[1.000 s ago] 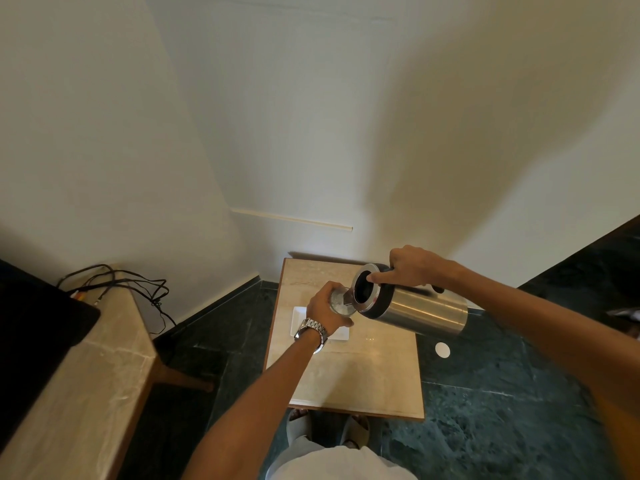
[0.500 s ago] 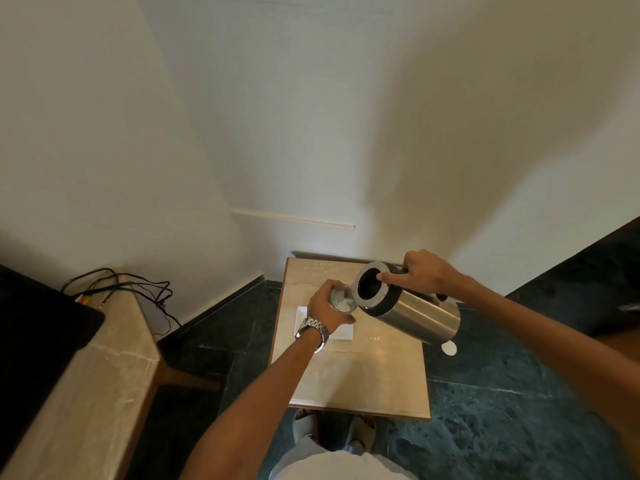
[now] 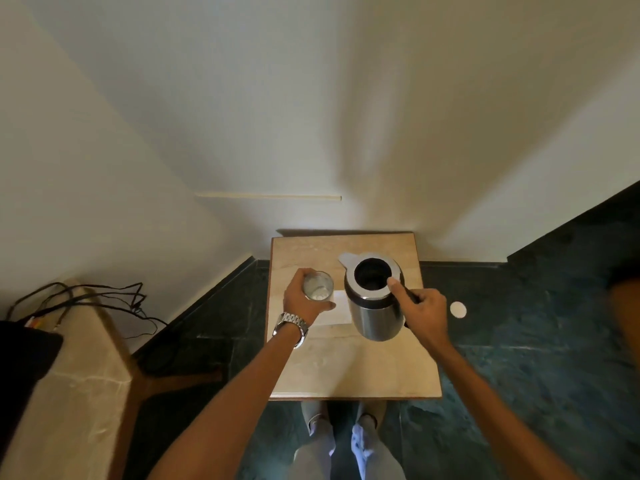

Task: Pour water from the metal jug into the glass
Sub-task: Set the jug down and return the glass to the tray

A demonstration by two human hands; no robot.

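The metal jug (image 3: 375, 313) stands upright over the small marble table (image 3: 353, 368), its dark mouth facing up and its spout pointing left. My right hand (image 3: 420, 315) grips its black handle on the right side, thumb resting on the rim. Left of the jug, my left hand (image 3: 304, 301) wraps around the clear glass (image 3: 317, 289), which is upright and holds some water. Glass and jug are apart. I cannot tell whether the jug's base touches the table.
A white paper or mat (image 3: 337, 311) lies on the table under the glass and jug. A white round disc (image 3: 458, 309) lies on the dark floor to the right. A larger marble table (image 3: 69, 375) with black cables (image 3: 104, 299) stands at left. Walls close behind.
The jug has swung from tilted with its spout at the glass to upright, and has moved right, away from the glass. My left hand still holds the glass.
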